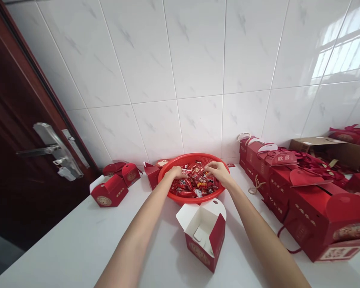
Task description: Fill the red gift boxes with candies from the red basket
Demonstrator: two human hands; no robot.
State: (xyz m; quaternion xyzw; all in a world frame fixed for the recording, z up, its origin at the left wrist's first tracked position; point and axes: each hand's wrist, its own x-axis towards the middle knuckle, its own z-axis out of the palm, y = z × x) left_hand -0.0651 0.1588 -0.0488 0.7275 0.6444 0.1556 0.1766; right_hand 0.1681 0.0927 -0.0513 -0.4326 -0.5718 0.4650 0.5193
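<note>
A red plastic basket [195, 155] full of red-wrapped candies [198, 180] stands against the tiled wall. My left hand [176, 173] reaches over its left rim, fingers bent down among the candies; what they hold, if anything, is too small to name. At the right side of the basket my right hand [217, 171] has its fingertips drawn together at the candies, and I cannot make out anything between them. In front of the basket, between my forearms, an open red box [202, 254] with a white inside stands upright, its flaps raised.
Red boxes [109, 192] stand at the left of the white table [87, 236]. A row of closed red boxes [306, 216] lines the right side, with a brown carton [345, 154] behind. Past the table's left edge is a dark door [21, 132].
</note>
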